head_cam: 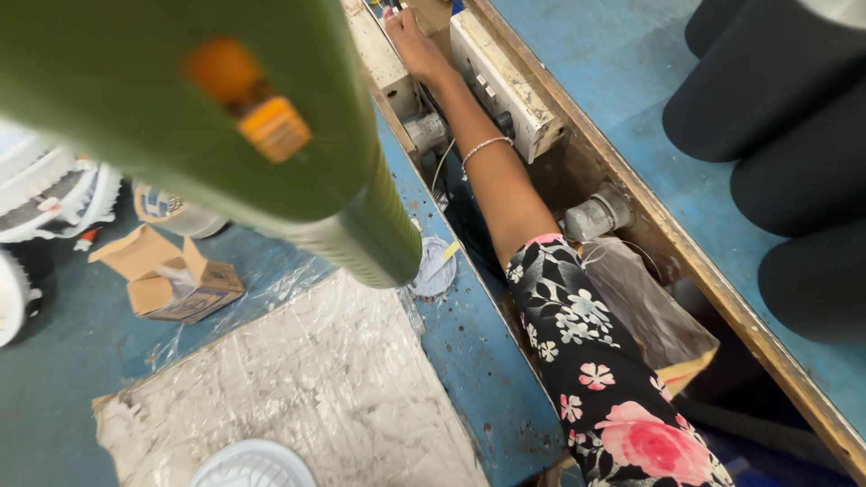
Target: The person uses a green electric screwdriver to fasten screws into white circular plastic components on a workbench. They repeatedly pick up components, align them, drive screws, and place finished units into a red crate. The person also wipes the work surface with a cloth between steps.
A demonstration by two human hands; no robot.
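My right hand reaches far forward into the gap between two blue work surfaces, at the top edge of the view. Its fingertips are cut off by the frame, so I cannot tell whether they hold anything. A thin bead bracelet circles the wrist, and a black floral sleeve covers the upper arm. The hand lies between a worn white block on its left and a white switch box on its right. My left hand is not in view.
A big green machine arm with an orange button hangs over the left. Below it lie an open cardboard box, a crinkled plastic sheet and a white round lid. Black rolls stand at the right; a grey metal fitting and a plastic bag sit in the gap.
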